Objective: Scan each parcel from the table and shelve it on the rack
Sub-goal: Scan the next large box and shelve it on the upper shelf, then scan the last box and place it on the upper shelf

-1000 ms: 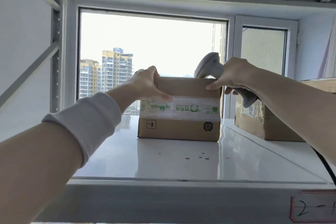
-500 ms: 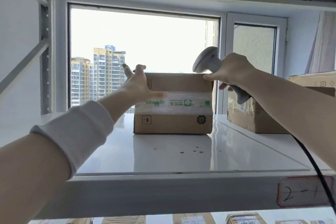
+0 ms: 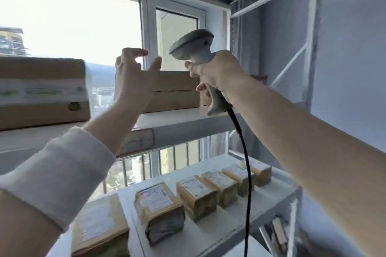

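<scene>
Got the taped box (image 3: 41,92) sitting on the top shelf (image 3: 179,118), far left, right by the window (image 3: 73,27). Can also spot a plainer box (image 3: 175,89) further right on the same shelf, well apart from the first.

Holding nothing with the left hand (image 3: 133,78). Just up in the air between the two boxes, fingers (image 3: 133,51) loosely spread and a bit curled, thumb out to the side. Hard to say whether it's touching the plainer box behind it.

Gripping the scanner (image 3: 193,46) by the handle with the right hand (image 3: 217,73), fingers wrapped round it. Head aimed up and left, black cable (image 3: 246,173) hanging down from the butt.

Down on the lower shelf (image 3: 208,233): a row of small parcels (image 3: 196,192) side by side, labels up. Pretty blurry all over, so can't read any of them.
</scene>
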The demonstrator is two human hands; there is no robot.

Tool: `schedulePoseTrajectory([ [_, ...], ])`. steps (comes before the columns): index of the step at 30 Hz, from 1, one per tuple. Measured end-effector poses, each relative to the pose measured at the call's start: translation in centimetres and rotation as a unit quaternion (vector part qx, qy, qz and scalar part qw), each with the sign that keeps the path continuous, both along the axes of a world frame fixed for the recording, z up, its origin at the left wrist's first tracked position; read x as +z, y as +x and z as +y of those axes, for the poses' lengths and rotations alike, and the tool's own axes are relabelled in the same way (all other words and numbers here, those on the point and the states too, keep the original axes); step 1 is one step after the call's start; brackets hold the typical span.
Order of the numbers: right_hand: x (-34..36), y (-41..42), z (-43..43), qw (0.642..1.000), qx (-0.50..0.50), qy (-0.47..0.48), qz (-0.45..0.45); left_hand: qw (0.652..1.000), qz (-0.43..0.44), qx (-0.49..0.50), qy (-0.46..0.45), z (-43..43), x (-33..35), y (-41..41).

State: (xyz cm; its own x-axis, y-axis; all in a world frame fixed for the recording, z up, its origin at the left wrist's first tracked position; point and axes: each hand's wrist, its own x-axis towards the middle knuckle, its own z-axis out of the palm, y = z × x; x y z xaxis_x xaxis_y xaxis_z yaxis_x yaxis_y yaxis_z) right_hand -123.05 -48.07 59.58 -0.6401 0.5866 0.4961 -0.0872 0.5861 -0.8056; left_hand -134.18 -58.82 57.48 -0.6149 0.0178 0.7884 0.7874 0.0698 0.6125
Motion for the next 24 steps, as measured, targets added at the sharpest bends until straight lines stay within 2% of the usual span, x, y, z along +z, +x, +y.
schedulePoseTrajectory([
  [3, -3.3, 7.4, 6.2, 0.999, -0.040, -0.023, -0.004, 0.993, -0.092, -0.073, -0.017, 8.7, -3.4, 6.1],
  [7, -8.6, 20.2, 14.9, 0.990, -0.133, -0.046, -0.025, 0.954, -0.182, -0.227, -0.074, 20.2, -9.0, 15.9],
  [12, -11.5, 36.9, 23.4, 0.959, -0.263, -0.095, -0.047, 0.881, -0.229, -0.376, -0.173, 32.1, -14.9, 28.2],
  [16, -12.3, 47.0, 27.8, 0.922, -0.368, -0.113, -0.048, 0.815, -0.279, -0.451, -0.234, 39.8, -18.1, 36.5],
  [22, -14.5, 55.2, 34.6, 0.878, -0.451, -0.145, -0.070, 0.713, -0.302, -0.541, -0.329, 50.4, -22.3, 43.5],
  [24, -15.4, 56.7, 37.3, 0.870, -0.461, -0.156, -0.080, 0.691, -0.309, -0.553, -0.349, 54.0, -23.6, 44.4],
])
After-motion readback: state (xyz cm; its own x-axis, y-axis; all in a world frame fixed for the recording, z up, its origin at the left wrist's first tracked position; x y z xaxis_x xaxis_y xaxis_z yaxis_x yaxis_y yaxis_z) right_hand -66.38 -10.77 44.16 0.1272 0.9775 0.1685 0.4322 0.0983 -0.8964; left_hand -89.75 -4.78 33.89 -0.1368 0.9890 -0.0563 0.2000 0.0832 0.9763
